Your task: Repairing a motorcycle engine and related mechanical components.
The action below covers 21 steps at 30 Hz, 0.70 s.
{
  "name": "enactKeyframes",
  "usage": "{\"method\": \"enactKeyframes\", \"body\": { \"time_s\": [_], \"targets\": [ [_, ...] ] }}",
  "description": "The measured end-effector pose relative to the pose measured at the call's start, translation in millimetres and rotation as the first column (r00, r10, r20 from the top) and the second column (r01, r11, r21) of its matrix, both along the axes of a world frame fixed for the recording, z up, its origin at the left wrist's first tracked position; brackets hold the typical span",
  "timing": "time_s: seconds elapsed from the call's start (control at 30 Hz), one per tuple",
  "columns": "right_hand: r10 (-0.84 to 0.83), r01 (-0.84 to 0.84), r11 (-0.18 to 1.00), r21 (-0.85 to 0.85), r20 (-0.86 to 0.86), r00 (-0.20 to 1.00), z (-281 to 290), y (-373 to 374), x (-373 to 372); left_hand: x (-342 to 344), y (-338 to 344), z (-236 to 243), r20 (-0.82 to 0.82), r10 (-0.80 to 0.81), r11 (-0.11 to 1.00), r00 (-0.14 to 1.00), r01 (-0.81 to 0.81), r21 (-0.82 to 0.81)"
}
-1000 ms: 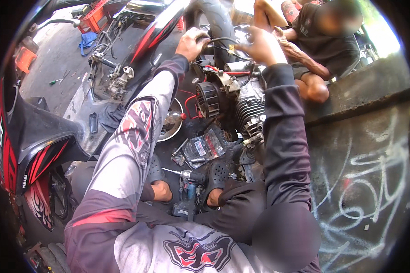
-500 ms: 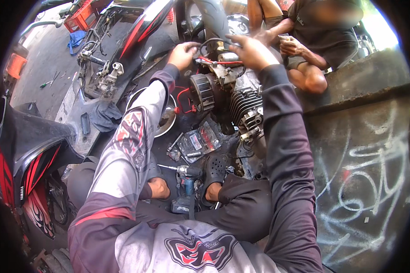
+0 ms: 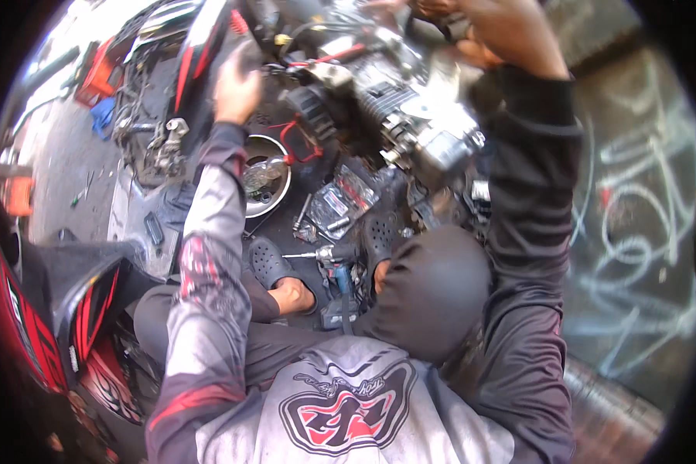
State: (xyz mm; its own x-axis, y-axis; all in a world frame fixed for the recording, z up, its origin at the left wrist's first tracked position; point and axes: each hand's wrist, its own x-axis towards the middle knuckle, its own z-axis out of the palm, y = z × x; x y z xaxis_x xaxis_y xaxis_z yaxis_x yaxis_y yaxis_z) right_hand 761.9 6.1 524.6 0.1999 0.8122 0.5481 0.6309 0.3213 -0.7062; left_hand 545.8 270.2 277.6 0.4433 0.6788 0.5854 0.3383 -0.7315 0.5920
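Observation:
My left hand (image 3: 237, 91) is up at the upper left, beside the red-striped black fairing. Motion smears its fingers, so I cannot make out whether it holds anything. At the top right my right hand (image 3: 510, 35) reaches over the far side of the engine (image 3: 394, 97), bent inward. Its fingers are blurred and partly lost against dark shapes near another person's hand. The finned metal engine stands on the ground between my arms. A red cable (image 3: 340, 56) crosses its top, and a thin red wire (image 3: 286, 139) loops beside its round black end.
A round metal pan (image 3: 284, 185) holds small parts. Next to it lie a clear plastic bag (image 3: 348, 193) and a socket. Between my clogs sits a blue-black cordless impact driver (image 3: 336, 274). Motorcycle fairings (image 3: 77, 309) stand at left; a graffitied concrete wall (image 3: 634, 193) rises at right.
My hands have moved apart: the left went left and away from the engine, the right went right and upward. The black hose seen between them is no longer distinct. The view has shifted.

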Motion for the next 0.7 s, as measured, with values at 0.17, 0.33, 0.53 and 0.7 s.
{"method": "enactKeyframes", "body": {
  "time_s": [0.17,0.33,0.53,0.7],
  "targets": [
    [-0.327,0.406,0.884,0.233,-0.314,0.891,-61.6,-161.5,22.4,-43.3,-96.3,-57.2,0.265,0.296,0.859,0.918,-0.134,-0.495],
    [-0.849,0.838,0.510,-0.196,-0.273,0.453,-228.6,-255.5,55.8,-49.7,-233.7,-91.9,0.121,0.233,0.522,0.965,-0.019,-0.853],
    [-0.693,0.714,0.203,-0.670,0.416,0.588,-393.4,-284.1,68.6,-71.5,-317.6,-16.3,0.416,-0.242,0.141,0.877,0.456,-0.879],
    [-0.700,0.755,0.347,-0.557,0.382,0.603,-457.4,-271.9,67.7,-104.3,-314.0,7.6,0.555,-0.163,-0.206,0.816,0.522,-0.828]
  ]
}}
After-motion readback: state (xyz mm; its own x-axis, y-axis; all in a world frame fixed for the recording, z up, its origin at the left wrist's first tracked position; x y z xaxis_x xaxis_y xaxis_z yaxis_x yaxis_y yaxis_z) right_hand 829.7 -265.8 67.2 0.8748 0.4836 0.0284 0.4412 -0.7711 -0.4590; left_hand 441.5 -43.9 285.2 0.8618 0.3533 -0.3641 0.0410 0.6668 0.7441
